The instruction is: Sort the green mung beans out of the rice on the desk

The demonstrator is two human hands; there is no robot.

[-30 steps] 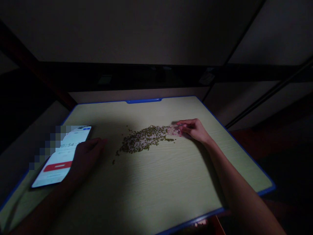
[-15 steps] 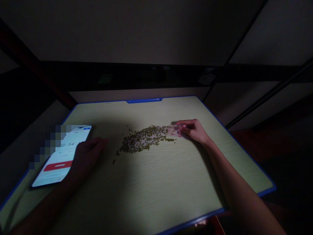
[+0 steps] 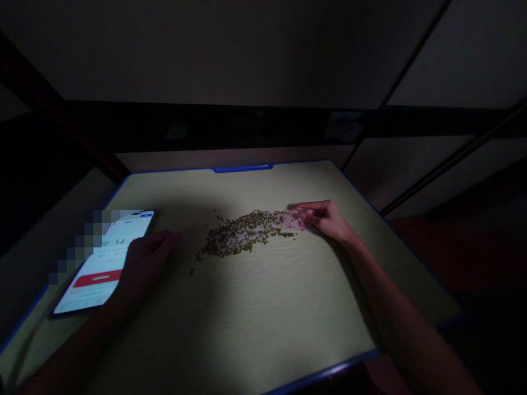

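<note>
A heap of small green beans mixed with pale grains (image 3: 242, 233) lies spread across the middle of the table. At its right end my right hand (image 3: 327, 218) pinches a thin, see-through pinkish piece (image 3: 291, 220), perhaps plastic, between thumb and fingers; its far edge meets the heap. My left hand (image 3: 151, 255) rests in shadow left of the heap, fingers curled in and closed. Whether it holds anything is hidden. Beneath and beside that hand lies a lit phone (image 3: 93, 291) showing a timer and a red button, partly covered by the wrist.
The pale wood-grain table (image 3: 255, 323) has a blue rim with a raised blue strip (image 3: 242, 168) at the far edge. Behind it stand dark panels with a shadowed shelf gap (image 3: 255, 129). A few stray beans (image 3: 191, 271) lie near the heap's left end.
The light has dimmed at the table's right side and front edge. Both hands, the heap and the pinched piece stay practically where they were.
</note>
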